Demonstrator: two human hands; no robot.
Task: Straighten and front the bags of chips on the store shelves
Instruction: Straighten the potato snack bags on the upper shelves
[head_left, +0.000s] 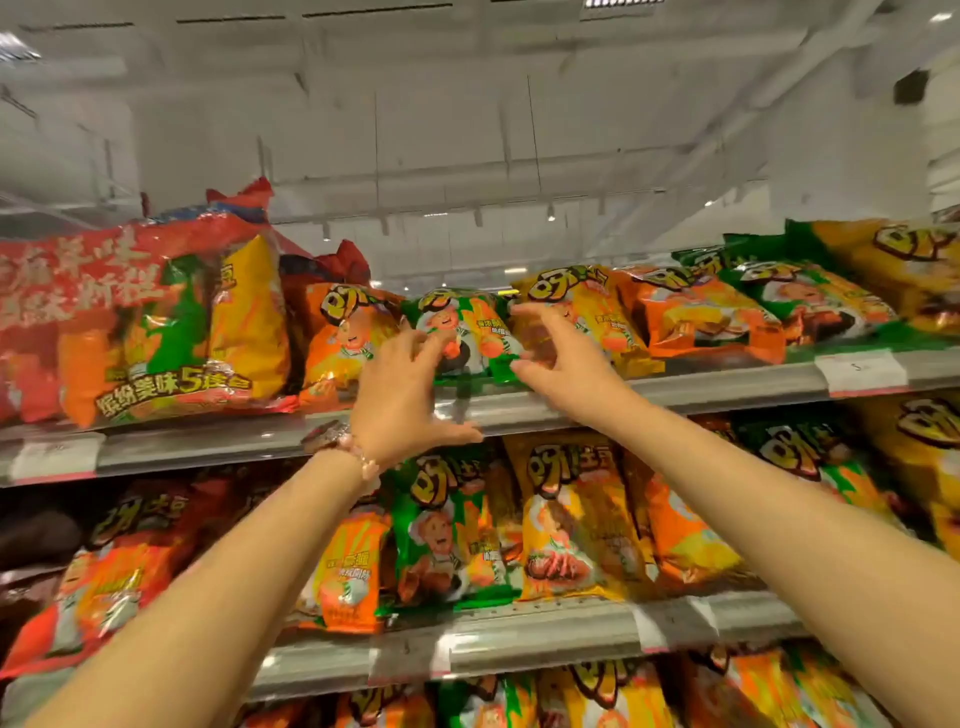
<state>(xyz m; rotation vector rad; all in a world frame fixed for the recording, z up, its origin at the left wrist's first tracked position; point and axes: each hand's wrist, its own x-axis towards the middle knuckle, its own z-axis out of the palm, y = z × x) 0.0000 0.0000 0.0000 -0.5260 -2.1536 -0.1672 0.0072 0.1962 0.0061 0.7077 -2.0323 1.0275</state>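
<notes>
A green chip bag (470, 332) lies on the top shelf (701, 387) between an orange bag (345, 338) and a yellow bag (587, 306). My left hand (405, 395) is raised at the green bag's left side, fingers spread and loosely bent, fingertips touching its edge. My right hand (561, 358) is at the bag's right side, fingers spread and relaxed, thumb near the bag's lower right corner. Neither hand grips the bag. A beaded bracelet sits on my left wrist.
A large red multipack (140, 317) fills the top shelf's left end. More orange (711, 317) and green bags (810, 296) lie to the right. The shelf below (519, 623) holds upright green, yellow and orange bags. Price tags (860, 370) hang on the shelf rails.
</notes>
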